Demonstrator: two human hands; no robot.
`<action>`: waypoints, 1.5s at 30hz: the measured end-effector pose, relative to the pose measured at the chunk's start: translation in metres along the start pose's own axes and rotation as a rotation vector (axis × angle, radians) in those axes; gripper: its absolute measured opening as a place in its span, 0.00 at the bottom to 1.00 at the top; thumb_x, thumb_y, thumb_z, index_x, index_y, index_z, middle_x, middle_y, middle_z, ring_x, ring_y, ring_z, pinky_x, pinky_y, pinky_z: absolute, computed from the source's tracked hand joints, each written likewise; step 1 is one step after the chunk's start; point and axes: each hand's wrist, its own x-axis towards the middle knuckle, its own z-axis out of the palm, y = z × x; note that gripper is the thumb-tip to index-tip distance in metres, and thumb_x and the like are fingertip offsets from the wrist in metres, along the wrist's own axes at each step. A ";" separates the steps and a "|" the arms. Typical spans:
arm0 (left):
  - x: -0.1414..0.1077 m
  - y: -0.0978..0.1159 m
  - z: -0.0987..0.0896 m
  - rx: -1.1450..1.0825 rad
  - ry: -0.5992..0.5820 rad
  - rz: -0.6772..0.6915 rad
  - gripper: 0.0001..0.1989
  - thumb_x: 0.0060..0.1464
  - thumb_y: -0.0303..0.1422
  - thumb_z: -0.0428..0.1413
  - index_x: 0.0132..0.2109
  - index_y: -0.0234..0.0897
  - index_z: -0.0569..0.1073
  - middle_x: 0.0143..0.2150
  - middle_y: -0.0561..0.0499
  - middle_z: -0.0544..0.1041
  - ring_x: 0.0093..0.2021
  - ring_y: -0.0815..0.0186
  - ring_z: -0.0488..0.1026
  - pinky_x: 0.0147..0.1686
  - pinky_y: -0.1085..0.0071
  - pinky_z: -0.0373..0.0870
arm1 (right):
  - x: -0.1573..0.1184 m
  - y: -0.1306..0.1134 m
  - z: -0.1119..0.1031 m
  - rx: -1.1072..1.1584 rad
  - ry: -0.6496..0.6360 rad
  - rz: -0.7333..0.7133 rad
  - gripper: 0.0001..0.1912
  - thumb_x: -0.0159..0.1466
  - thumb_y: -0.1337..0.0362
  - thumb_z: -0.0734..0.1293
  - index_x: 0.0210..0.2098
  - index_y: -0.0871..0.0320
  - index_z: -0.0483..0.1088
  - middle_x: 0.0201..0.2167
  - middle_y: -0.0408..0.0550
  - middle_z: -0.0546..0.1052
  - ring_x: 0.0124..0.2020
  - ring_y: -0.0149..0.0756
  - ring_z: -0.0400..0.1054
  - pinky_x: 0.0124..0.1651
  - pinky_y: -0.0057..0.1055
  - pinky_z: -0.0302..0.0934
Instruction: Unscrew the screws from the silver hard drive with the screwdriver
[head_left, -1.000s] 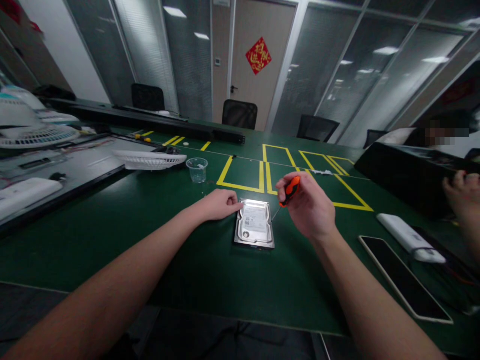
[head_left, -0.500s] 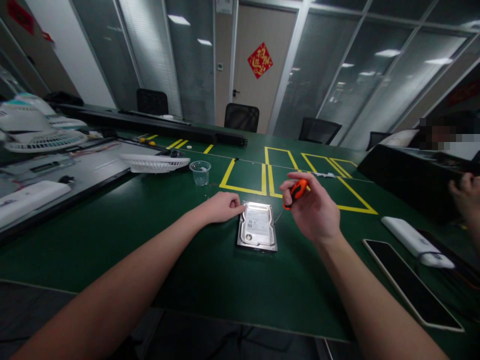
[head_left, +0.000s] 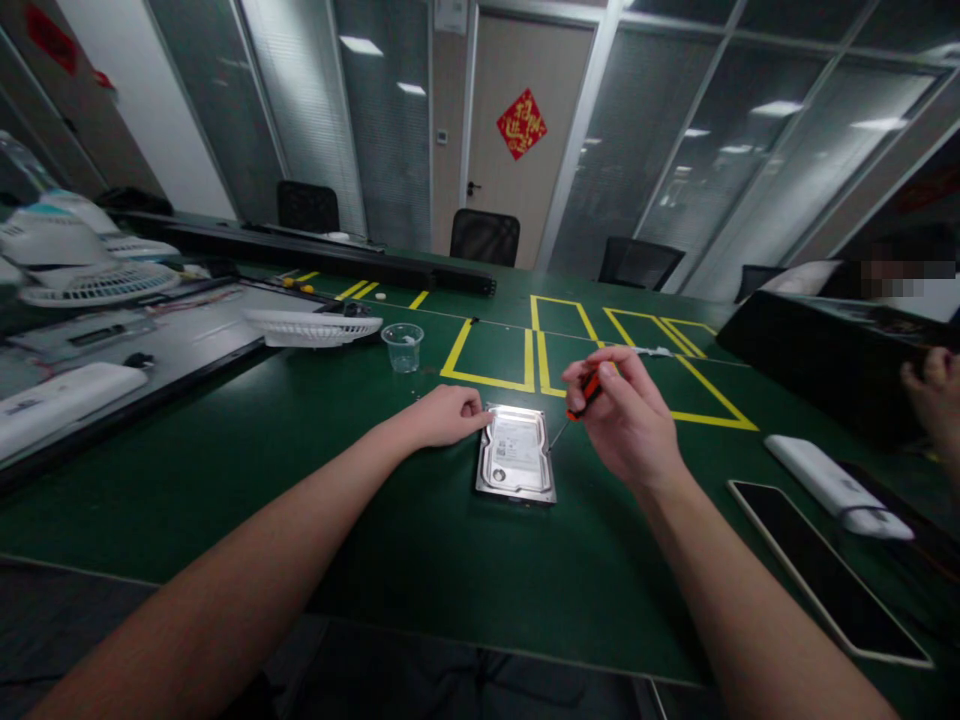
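Note:
A silver hard drive (head_left: 516,462) lies flat on the green table, its labelled side up. My left hand (head_left: 445,414) steadies its upper left corner; the fingers are curled and the thumb presses on the edge. In my right hand (head_left: 634,405), closed fingers wrap the orange and black handle of a screwdriver (head_left: 592,390). Its thin shaft slants down to the left, and the tip meets the drive's right edge. Whether a screw sits under the tip is too small to tell.
A clear plastic cup (head_left: 403,348) stands beyond my left hand. White fan parts (head_left: 315,327) and a flat metal panel (head_left: 187,325) fill the left. At right lie a phone (head_left: 825,570) and a white power strip (head_left: 836,485); another person's hand (head_left: 932,395) is near a black case (head_left: 817,350).
My right fingers have shifted around the screwdriver handle, now covering more of it. The tip stays at the drive's right edge. My left hand and the hard drive hold their places.

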 end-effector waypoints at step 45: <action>0.000 0.002 0.008 0.238 -0.043 0.163 0.29 0.70 0.49 0.37 0.43 0.37 0.77 0.44 0.42 0.79 0.44 0.57 0.74 0.44 0.64 0.66 | 0.001 0.000 -0.002 -0.038 0.020 -0.023 0.06 0.69 0.60 0.64 0.40 0.52 0.72 0.34 0.45 0.76 0.28 0.32 0.63 0.31 0.32 0.58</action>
